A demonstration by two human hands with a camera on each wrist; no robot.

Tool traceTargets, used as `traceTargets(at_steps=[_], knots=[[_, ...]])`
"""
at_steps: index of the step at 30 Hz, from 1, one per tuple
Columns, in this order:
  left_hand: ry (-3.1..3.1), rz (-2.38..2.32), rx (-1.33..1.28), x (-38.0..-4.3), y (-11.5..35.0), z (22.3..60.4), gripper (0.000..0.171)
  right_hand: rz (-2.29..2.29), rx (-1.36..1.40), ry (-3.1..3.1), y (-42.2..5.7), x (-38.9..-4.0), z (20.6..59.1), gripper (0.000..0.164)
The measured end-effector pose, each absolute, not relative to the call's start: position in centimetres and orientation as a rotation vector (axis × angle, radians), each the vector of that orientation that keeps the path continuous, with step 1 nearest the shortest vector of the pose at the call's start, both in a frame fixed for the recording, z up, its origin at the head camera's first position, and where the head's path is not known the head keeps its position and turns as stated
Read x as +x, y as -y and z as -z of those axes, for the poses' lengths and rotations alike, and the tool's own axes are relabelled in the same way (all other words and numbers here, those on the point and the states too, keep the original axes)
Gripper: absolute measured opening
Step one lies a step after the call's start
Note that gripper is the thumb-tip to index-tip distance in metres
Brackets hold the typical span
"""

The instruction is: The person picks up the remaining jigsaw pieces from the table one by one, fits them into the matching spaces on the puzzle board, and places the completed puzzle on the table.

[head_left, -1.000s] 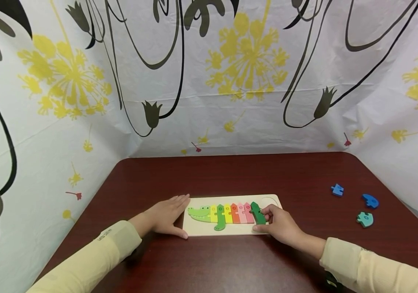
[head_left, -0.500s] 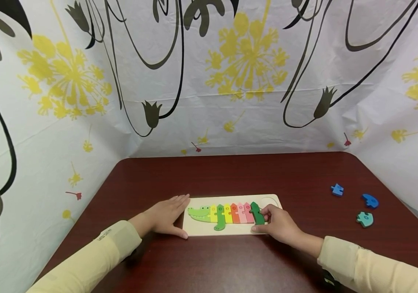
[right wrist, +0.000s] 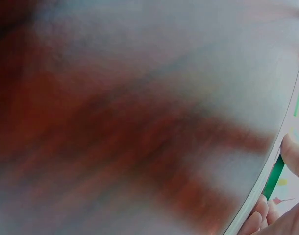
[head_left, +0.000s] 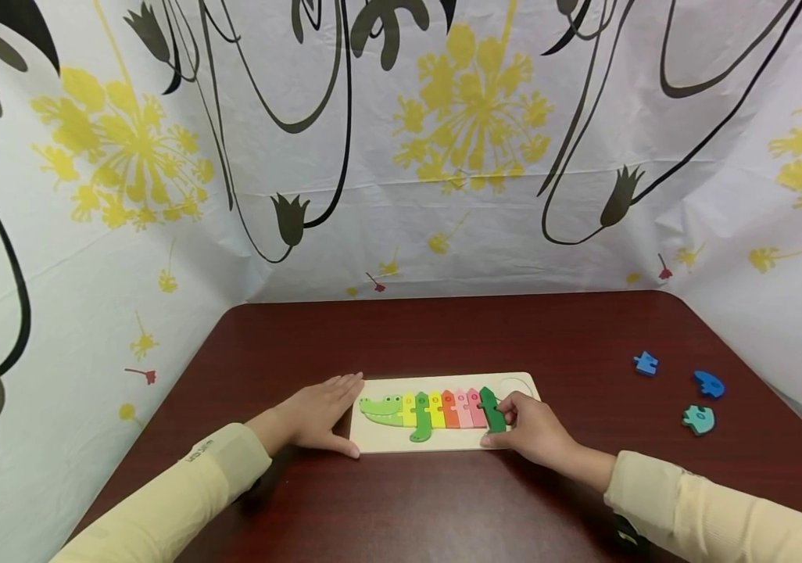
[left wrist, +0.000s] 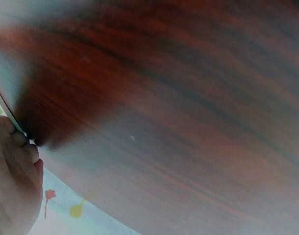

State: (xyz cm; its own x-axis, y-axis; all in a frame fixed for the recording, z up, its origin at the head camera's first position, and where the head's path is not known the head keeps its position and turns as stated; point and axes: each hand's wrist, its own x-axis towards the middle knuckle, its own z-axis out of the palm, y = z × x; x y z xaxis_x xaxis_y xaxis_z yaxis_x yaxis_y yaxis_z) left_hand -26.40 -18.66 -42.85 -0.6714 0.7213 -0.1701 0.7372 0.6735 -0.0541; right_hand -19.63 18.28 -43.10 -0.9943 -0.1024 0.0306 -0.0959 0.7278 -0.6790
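Observation:
A pale wooden puzzle board (head_left: 387, 444) lies on the table, with a crocodile of coloured pieces set in it, its light green head (head_left: 382, 410) at the left. My left hand (head_left: 320, 414) rests flat at the board's left edge, fingers straight. At the crocodile's right end my right hand (head_left: 538, 430) pinches a dark green leg piece (head_left: 492, 409) between thumb and fingers. That piece stands beside the pink pieces (head_left: 470, 409); whether it sits fully down in the board I cannot tell. In the right wrist view its green edge (right wrist: 274, 180) shows between thumb and fingers.
Three loose puzzle pieces lie on the table at the right: a small blue piece (head_left: 646, 363), a curved blue piece (head_left: 709, 384) and a teal piece (head_left: 699, 420). The dark red table (head_left: 401, 336) meets a patterned white cloth (head_left: 345, 266) behind and at both sides.
My right hand has shifted very slightly left with the dark green piece, which now stands closer against the pink pieces. The left hand has stayed in place.

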Motion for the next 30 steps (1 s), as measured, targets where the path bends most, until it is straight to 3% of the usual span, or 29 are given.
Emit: traceTargets(at_steps=[30], knots=[[-2.749,0.201,1.205,-26.55,18.71,43.07,0.119,1.174,-0.149,-2.903,-18.33,-19.69,43.13,0.048]])
